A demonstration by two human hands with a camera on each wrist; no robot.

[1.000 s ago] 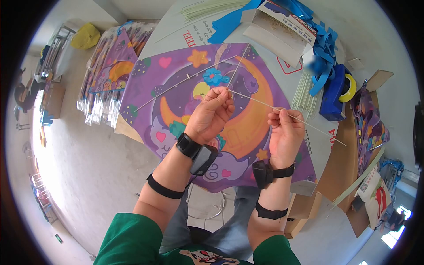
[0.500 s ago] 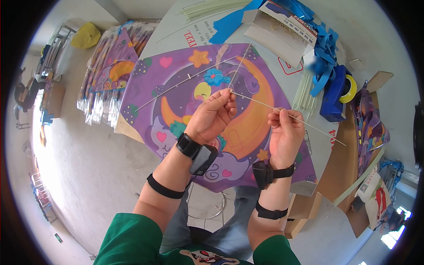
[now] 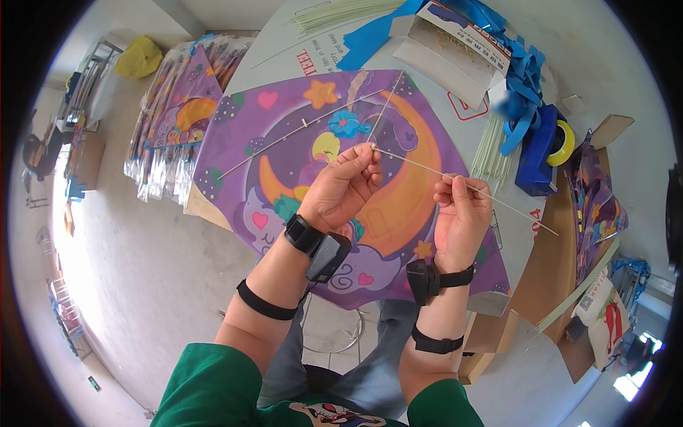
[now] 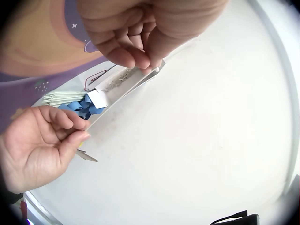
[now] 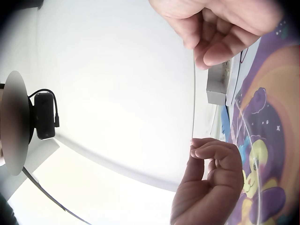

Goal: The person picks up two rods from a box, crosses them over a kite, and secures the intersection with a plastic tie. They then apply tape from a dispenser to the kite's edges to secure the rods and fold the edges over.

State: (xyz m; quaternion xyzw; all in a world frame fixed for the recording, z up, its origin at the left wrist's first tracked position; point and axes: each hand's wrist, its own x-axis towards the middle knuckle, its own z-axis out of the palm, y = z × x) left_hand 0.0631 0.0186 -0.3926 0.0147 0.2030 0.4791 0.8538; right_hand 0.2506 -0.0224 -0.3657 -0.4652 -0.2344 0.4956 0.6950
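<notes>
In the head view my left hand (image 3: 340, 179) pinches one end of a thin white rod (image 3: 409, 159) between thumb and forefinger. My right hand (image 3: 461, 213) pinches the same rod farther along, and its free end slants out to the lower right. A small white tip (image 4: 157, 69) shows at my left fingertips in the left wrist view. Both hands are over a purple kite (image 3: 235, 128) printed with a moon, stars and hearts, spread on the table. Another thin rod (image 3: 277, 139) lies across the kite. A pale thin line (image 3: 386, 107) runs from the kite's far corner toward my left hand.
Beyond the kite stand an opened white box (image 3: 455, 53), blue ribbon (image 3: 526, 64) and a blue tape dispenser (image 3: 537, 153). Bundled pale rods (image 3: 492, 146) lie beside them. Bagged kites (image 3: 178, 107) are stacked at left; a cardboard box (image 3: 544, 277) is at right.
Both hands have shifted very slightly to the right with the rod. Their grips on it look the same, and the kite stays in place.
</notes>
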